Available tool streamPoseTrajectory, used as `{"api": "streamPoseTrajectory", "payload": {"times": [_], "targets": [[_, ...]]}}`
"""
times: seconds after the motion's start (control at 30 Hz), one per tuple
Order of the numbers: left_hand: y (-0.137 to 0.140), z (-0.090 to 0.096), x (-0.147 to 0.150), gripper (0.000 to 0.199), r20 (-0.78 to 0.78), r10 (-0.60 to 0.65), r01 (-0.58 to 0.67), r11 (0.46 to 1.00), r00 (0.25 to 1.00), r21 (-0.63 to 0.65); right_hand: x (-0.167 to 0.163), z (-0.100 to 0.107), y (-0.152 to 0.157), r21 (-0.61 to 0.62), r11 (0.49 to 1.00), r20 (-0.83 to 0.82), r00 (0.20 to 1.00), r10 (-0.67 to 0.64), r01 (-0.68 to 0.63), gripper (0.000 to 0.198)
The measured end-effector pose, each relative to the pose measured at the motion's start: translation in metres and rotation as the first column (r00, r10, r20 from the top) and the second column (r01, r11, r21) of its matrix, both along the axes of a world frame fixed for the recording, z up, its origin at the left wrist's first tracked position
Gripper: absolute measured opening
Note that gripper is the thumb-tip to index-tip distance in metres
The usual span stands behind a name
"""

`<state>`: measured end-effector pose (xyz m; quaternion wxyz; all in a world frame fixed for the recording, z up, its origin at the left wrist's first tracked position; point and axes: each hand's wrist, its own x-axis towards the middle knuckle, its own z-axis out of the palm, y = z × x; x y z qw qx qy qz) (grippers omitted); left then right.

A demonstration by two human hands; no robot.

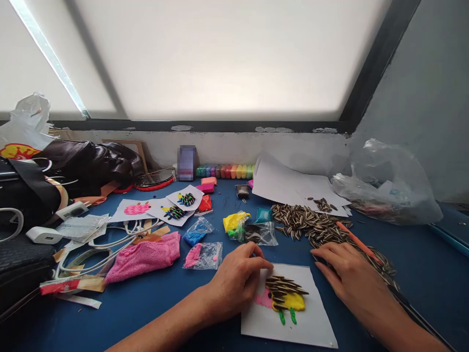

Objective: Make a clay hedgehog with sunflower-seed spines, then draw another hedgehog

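A white paper card (293,337) lies in front of me, bearing a clay hedgehog with a pink face, a yellow body (296,302) and two green legs. Rows of striped sunflower seeds (284,288) cover the upper part of its body. My left hand (236,276) is curled over the card's upper left edge, fingers bent against the paper; its thumb is largely hidden. To the right of the card, my right hand (346,271) rests beside the pile of loose sunflower seeds (304,221), thumb and forefinger slightly apart. No seed shows clearly between them.
An orange stick-like tool (357,240) lies across the seeds. Clay packets, including a blue one (198,231), sit beyond the card. Finished hedgehog cards (137,209), a pink cloth (146,256) and white cables (106,264) lie left. A plastic bag (388,188) stands back right.
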<state>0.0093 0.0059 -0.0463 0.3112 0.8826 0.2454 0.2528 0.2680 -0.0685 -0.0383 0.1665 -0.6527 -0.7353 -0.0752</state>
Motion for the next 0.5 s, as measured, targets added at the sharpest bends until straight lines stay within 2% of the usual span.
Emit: {"api": "streamPoseTrajectory", "payload": {"times": [0.17, 0.5], "targets": [[-0.0005, 0.0007, -0.0002, 0.043, -0.015, 0.002, -0.002, 1.0, 1.0, 0.006, -0.0057, 0.0046, -0.0022, -0.036, 0.999, -0.096, 0.995, -0.003, -0.001, 0.026], [-0.0001, 0.0015, 0.0, 0.044, -0.037, 0.014, -0.013, 1.0, 0.999, 0.01, -0.0053, 0.0007, 0.0008, -0.016, 1.0, 0.009, 1.0, 0.007, -0.007, 0.02]]}}
